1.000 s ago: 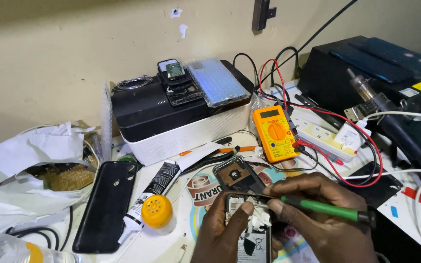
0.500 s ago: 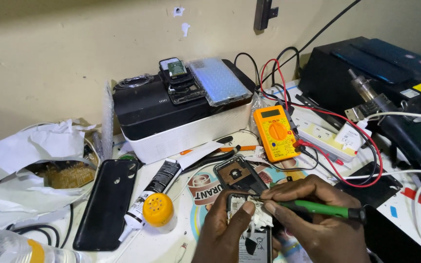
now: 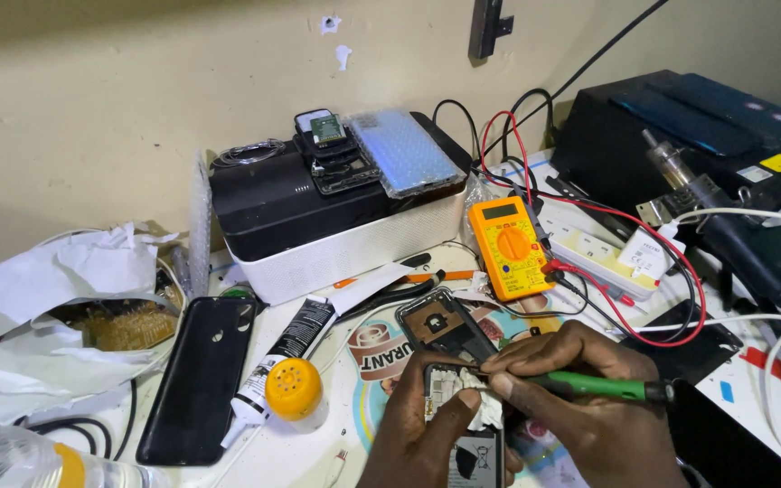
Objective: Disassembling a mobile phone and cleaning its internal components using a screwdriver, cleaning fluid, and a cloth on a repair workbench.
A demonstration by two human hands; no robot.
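Observation:
My left hand (image 3: 427, 425) grips an opened phone (image 3: 468, 452) lying on the table at the bottom centre, its back off and its inner parts showing. A small white wad (image 3: 479, 390) rests on the phone's upper part under my thumb. My right hand (image 3: 580, 398) holds a green-handled tool (image 3: 607, 388) like a pen, its tip pressed at the top of the phone. A removed black phone frame (image 3: 445, 327) lies just beyond the hands.
A yellow multimeter (image 3: 509, 246) with red and black leads sits behind. A black phone back cover (image 3: 199, 378), a black glue tube (image 3: 284, 357) and a yellow-capped bottle (image 3: 294, 390) lie left. A black-and-white box (image 3: 345, 217) carries several phones. Crumpled paper (image 3: 38, 307) is far left.
The view has dropped slightly and both hands sit a little lower. My right hand has drawn the green tool's tip closer onto the phone's top edge.

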